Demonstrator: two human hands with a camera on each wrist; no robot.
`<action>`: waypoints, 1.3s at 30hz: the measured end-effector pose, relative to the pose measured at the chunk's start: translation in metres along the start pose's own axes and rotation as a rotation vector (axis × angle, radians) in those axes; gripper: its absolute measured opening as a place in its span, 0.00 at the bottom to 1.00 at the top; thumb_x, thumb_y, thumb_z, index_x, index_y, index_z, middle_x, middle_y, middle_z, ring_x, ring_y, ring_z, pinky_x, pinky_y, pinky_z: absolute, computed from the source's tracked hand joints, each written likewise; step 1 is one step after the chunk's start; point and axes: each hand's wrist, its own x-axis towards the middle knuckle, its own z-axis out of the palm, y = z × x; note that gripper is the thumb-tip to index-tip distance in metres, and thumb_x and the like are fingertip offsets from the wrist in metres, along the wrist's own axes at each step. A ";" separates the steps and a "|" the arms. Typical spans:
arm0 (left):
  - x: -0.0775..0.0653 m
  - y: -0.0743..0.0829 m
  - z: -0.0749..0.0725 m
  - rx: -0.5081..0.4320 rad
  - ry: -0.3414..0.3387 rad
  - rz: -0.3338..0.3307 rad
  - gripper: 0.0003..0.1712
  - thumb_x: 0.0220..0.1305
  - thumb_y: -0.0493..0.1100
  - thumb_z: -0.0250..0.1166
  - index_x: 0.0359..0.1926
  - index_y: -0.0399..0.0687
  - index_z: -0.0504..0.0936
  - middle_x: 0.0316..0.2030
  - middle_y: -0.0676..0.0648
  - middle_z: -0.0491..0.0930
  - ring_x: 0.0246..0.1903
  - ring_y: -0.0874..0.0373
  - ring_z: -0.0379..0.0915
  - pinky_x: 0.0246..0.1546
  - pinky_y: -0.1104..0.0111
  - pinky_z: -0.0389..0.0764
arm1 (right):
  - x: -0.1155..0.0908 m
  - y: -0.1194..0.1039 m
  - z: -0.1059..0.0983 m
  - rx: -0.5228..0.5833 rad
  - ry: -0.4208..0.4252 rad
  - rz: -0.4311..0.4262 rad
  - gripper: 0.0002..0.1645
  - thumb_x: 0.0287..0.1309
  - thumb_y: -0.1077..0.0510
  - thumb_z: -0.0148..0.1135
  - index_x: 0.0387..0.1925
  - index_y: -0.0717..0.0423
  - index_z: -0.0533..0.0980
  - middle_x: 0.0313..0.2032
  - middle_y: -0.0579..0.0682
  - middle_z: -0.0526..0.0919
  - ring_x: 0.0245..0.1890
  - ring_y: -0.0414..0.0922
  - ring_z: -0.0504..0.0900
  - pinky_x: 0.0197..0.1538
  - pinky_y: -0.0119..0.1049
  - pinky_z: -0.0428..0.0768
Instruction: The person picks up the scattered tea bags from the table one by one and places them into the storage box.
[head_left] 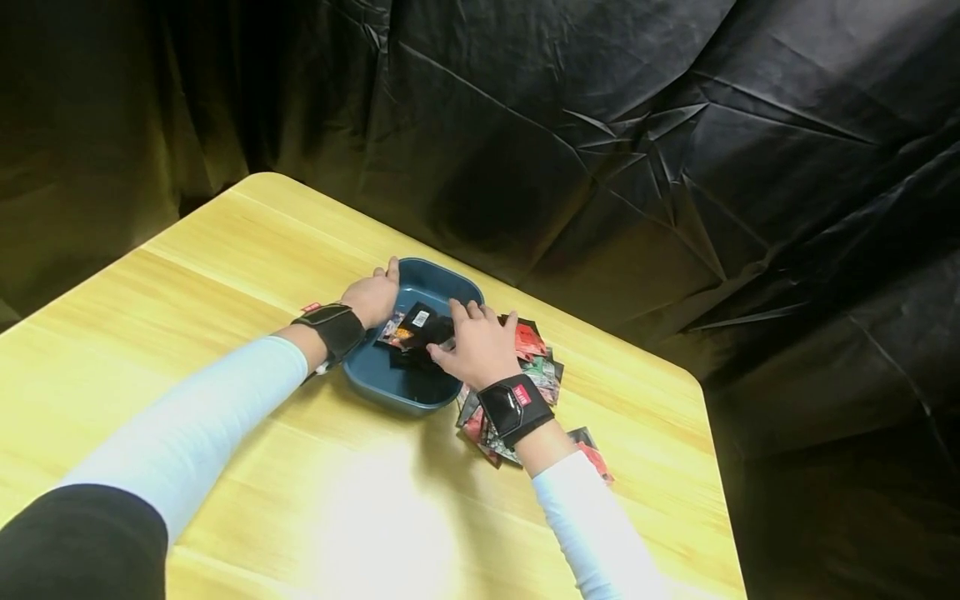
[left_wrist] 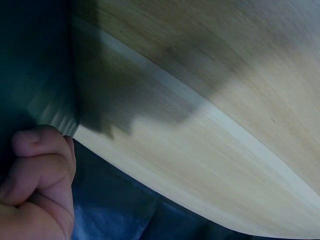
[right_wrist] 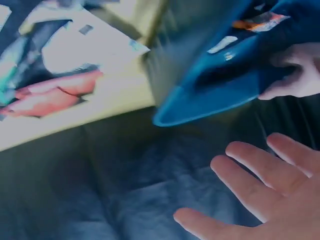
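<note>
A dark blue rounded rectangular plastic bin (head_left: 384, 395) stands on the table. My left hand (head_left: 372, 296) grips its far left rim; in the left wrist view the fingers (left_wrist: 42, 142) curl at the bin's edge. Inside lie a few flat dark packets (head_left: 417, 318), one with a white barcode label and an orange print. Above the bin's right side is my right hand (head_left: 482, 343), fingers spread. In the right wrist view these fingers (right_wrist: 250, 185) are straight, with nothing between them. Right of the bin, partly under my right wrist, several packets (head_left: 546, 377) lie in a loose pile.
The light wood table (head_left: 262, 258) has rounded corners, and its far edge runs close behind the bin. One red and black packet (head_left: 592, 457) lies nearer my right forearm. A black wrinkled sheet (head_left: 525, 125) hangs behind the table.
</note>
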 end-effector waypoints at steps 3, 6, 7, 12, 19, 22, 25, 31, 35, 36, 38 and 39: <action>0.000 0.000 -0.001 0.002 -0.006 0.003 0.39 0.65 0.29 0.44 0.71 0.30 0.34 0.63 0.23 0.57 0.24 0.49 0.72 0.23 0.62 0.73 | -0.005 0.009 0.005 0.012 -0.068 0.037 0.44 0.52 0.30 0.56 0.65 0.47 0.66 0.62 0.54 0.72 0.64 0.53 0.67 0.65 0.68 0.49; 0.000 0.000 -0.002 0.002 -0.009 0.002 0.39 0.65 0.29 0.44 0.71 0.29 0.34 0.63 0.23 0.57 0.26 0.48 0.73 0.25 0.60 0.74 | -0.010 0.018 0.008 0.025 -0.087 0.068 0.42 0.53 0.30 0.54 0.64 0.47 0.67 0.62 0.54 0.72 0.63 0.53 0.68 0.65 0.67 0.48; 0.000 0.000 -0.002 0.004 -0.005 0.002 0.39 0.65 0.30 0.44 0.71 0.29 0.34 0.62 0.23 0.58 0.27 0.47 0.73 0.27 0.59 0.75 | -0.012 0.021 0.009 0.034 -0.088 0.079 0.41 0.53 0.30 0.54 0.63 0.47 0.68 0.62 0.54 0.72 0.63 0.54 0.68 0.65 0.67 0.48; 0.000 0.000 0.000 0.016 0.003 0.007 0.39 0.65 0.31 0.45 0.70 0.27 0.35 0.60 0.23 0.61 0.38 0.41 0.76 0.37 0.53 0.78 | -0.030 0.044 0.015 0.097 -0.079 0.137 0.40 0.54 0.33 0.55 0.63 0.50 0.68 0.62 0.55 0.71 0.64 0.55 0.66 0.64 0.67 0.50; 0.001 0.002 -0.002 0.021 0.006 0.009 0.40 0.65 0.31 0.46 0.70 0.28 0.36 0.61 0.23 0.59 0.36 0.43 0.75 0.36 0.54 0.78 | -0.079 0.099 0.022 0.161 -0.056 0.274 0.39 0.52 0.36 0.59 0.60 0.55 0.71 0.58 0.57 0.76 0.58 0.57 0.73 0.59 0.64 0.64; 0.001 0.002 -0.003 0.019 0.002 0.010 0.40 0.65 0.31 0.46 0.70 0.28 0.35 0.62 0.22 0.58 0.36 0.42 0.75 0.36 0.54 0.78 | -0.104 0.121 0.030 0.186 -0.076 0.326 0.39 0.53 0.37 0.58 0.60 0.57 0.71 0.56 0.58 0.77 0.56 0.58 0.75 0.54 0.59 0.71; 0.000 0.000 -0.004 0.018 -0.007 0.006 0.40 0.65 0.31 0.45 0.70 0.28 0.35 0.62 0.22 0.56 0.38 0.42 0.75 0.38 0.53 0.78 | -0.126 0.135 0.040 0.214 -0.123 0.385 0.38 0.54 0.39 0.59 0.58 0.59 0.72 0.54 0.59 0.79 0.54 0.59 0.76 0.51 0.56 0.74; -0.002 -0.001 -0.006 0.024 -0.016 -0.004 0.40 0.65 0.31 0.45 0.70 0.28 0.33 0.62 0.22 0.57 0.37 0.43 0.75 0.37 0.53 0.78 | -0.152 0.145 0.058 0.236 -0.271 0.469 0.37 0.47 0.36 0.65 0.49 0.60 0.77 0.32 0.52 0.81 0.33 0.48 0.77 0.34 0.42 0.74; -0.001 0.000 -0.006 0.031 -0.019 0.001 0.40 0.64 0.31 0.46 0.70 0.27 0.33 0.62 0.22 0.57 0.36 0.43 0.75 0.38 0.53 0.78 | -0.157 0.147 0.065 0.226 -0.304 0.449 0.26 0.45 0.43 0.67 0.38 0.60 0.77 0.25 0.49 0.77 0.26 0.45 0.73 0.29 0.37 0.70; -0.001 0.000 -0.005 0.033 -0.019 0.002 0.41 0.64 0.31 0.46 0.70 0.27 0.33 0.62 0.22 0.57 0.36 0.43 0.75 0.38 0.53 0.78 | -0.158 0.147 0.065 0.220 -0.305 0.444 0.21 0.46 0.47 0.66 0.35 0.60 0.76 0.23 0.49 0.76 0.25 0.45 0.73 0.28 0.37 0.70; 0.001 0.001 -0.005 0.037 -0.018 0.005 0.41 0.64 0.31 0.46 0.70 0.27 0.33 0.61 0.22 0.57 0.36 0.43 0.75 0.38 0.53 0.78 | -0.158 0.146 0.067 0.199 -0.287 0.430 0.16 0.46 0.55 0.63 0.35 0.62 0.74 0.24 0.53 0.78 0.25 0.48 0.76 0.28 0.40 0.72; 0.001 0.002 -0.004 0.039 -0.018 0.007 0.41 0.64 0.31 0.46 0.70 0.27 0.33 0.61 0.22 0.57 0.36 0.43 0.75 0.38 0.53 0.78 | -0.159 0.146 0.067 0.183 -0.275 0.423 0.15 0.46 0.58 0.61 0.36 0.64 0.74 0.25 0.56 0.80 0.26 0.51 0.78 0.28 0.43 0.75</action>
